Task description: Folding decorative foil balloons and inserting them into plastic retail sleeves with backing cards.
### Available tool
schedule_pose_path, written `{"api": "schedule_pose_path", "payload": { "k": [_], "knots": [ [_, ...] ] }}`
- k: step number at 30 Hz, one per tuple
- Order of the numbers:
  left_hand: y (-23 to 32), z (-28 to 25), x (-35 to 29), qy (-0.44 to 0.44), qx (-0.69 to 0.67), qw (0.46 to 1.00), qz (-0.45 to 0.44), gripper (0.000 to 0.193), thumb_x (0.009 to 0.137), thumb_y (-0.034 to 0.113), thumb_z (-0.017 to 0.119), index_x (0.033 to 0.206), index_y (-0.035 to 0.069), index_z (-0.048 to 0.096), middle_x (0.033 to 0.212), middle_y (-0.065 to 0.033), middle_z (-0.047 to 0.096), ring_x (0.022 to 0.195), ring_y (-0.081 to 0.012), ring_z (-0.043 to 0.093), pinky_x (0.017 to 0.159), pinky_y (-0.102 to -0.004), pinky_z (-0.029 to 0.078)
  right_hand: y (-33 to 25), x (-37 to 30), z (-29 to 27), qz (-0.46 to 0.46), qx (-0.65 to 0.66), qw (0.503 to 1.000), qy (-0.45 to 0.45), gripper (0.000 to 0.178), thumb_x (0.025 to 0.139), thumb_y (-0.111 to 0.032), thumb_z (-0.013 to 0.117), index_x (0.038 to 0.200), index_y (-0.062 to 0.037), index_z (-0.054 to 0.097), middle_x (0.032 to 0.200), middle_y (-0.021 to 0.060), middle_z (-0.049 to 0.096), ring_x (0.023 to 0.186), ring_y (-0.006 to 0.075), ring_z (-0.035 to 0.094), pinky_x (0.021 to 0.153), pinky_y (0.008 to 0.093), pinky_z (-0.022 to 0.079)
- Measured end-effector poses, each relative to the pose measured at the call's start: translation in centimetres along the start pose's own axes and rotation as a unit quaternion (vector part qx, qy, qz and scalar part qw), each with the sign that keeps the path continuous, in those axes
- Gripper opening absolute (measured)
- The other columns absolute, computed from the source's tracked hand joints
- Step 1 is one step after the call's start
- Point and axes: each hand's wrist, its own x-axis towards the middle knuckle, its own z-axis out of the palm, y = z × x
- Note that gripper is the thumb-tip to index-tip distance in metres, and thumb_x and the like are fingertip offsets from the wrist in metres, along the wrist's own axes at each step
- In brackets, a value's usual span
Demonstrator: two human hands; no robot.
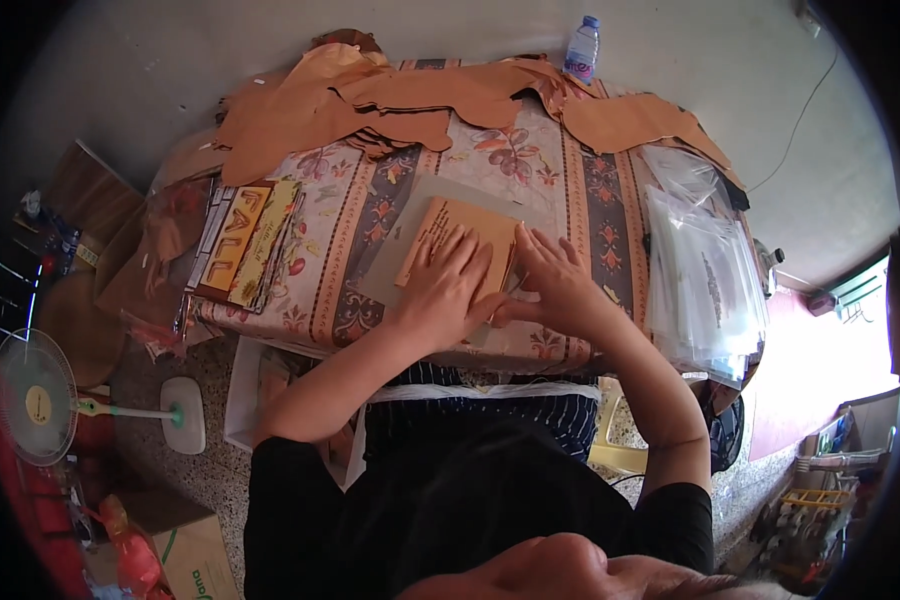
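A tan card or thin board with dark print (457,216) lies tilted on a larger greyish, plastic-looking sheet (382,268) on the table. My left hand (448,288) rests flat on the card, its fingers stretched toward the far side and its thumb near the card's lower right corner. At the card's right edge is my right hand (555,283), fingers extended and thumb apart, pointing left. Both hands are open. Whether the right fingertips touch the edge is hard to tell.
Brown paper-like cutouts (400,105) are heaped along the table's far side beside a water bottle (582,50). A stack of printed signs (240,245) lies left; clear plastic sleeves (700,270) are piled right. The patterned tablecloth (515,150) covers the table. A fan (36,400) stands lower left.
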Motion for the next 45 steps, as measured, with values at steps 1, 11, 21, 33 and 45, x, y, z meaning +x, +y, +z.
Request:
{"api": "schedule_pose_path", "payload": {
  "k": [1,11,21,33,45],
  "knots": [
    [0.2,-0.4,-0.5,-0.007,0.004,1.0,0.008,0.064,0.089,0.049,0.054,0.127,-0.002,0.051,0.138,-0.0233,0.043,0.134,-0.0358,0.035,0.109,-0.0536,0.024,0.0,-0.2,-1.3,-0.009,0.051,0.998,-0.036,0.09,0.077,-0.042,0.073,0.143,0.0016,0.032,0.141,0.0247,0.041,0.135,0.036,0.036,0.111,0.0443,0.025],
    [-3.2,-2.8,-0.6,-0.044,-0.043,0.993,0.098,0.059,0.08,0.036,0.07,0.131,0.01,0.054,0.141,-0.0112,0.046,0.135,-0.0307,0.036,0.114,-0.0504,0.02,2.7,-1.9,-0.6,-0.039,-0.086,0.99,0.107,0.042,0.079,-0.02,0.069,0.116,-0.0035,0.059,0.125,0.0129,0.057,0.12,0.0295,0.05,0.1,0.0424,0.038],
    [2.8,-1.3,-3.7,0.043,-0.08,0.989,0.114,0.039,0.079,0.019,0.067,0.115,0.004,0.062,0.117,-0.0071,0.061,0.111,-0.023,0.054,0.093,-0.0399,0.04,-0.9,-1.6,-0.8,-0.132,-0.076,0.98,0.129,0.021,0.076,-0.019,0.07,0.089,-0.0079,0.058,0.08,0.0059,0.054,0.079,0.0243,0.059,0.073,0.0401,0.044],
    [2.7,0.3,-4.9,0.08,-0.068,0.988,0.112,0.041,0.082,0.021,0.067,0.118,0.002,0.061,0.12,-0.0095,0.06,0.117,-0.0249,0.052,0.099,-0.04,0.039,-1.9,-0.2,1.4,-0.194,-0.158,0.967,0.057,0.015,0.069,-0.013,0.065,0.077,-0.0074,0.053,0.072,0.0062,0.054,0.067,0.023,0.063,0.056,0.0342,0.051],
    [2.7,0.3,-4.7,0.093,-0.063,0.987,0.112,0.038,0.081,0.025,0.068,0.112,0.005,0.064,0.114,-0.008,0.063,0.112,-0.024,0.054,0.093,-0.0382,0.044,-1.8,-0.8,2.3,-0.172,-0.187,0.963,0.086,0.015,0.07,-0.015,0.062,0.081,-0.0062,0.056,0.079,0.006,0.056,0.073,0.0198,0.061,0.061,0.0323,0.051]
  ]
}}
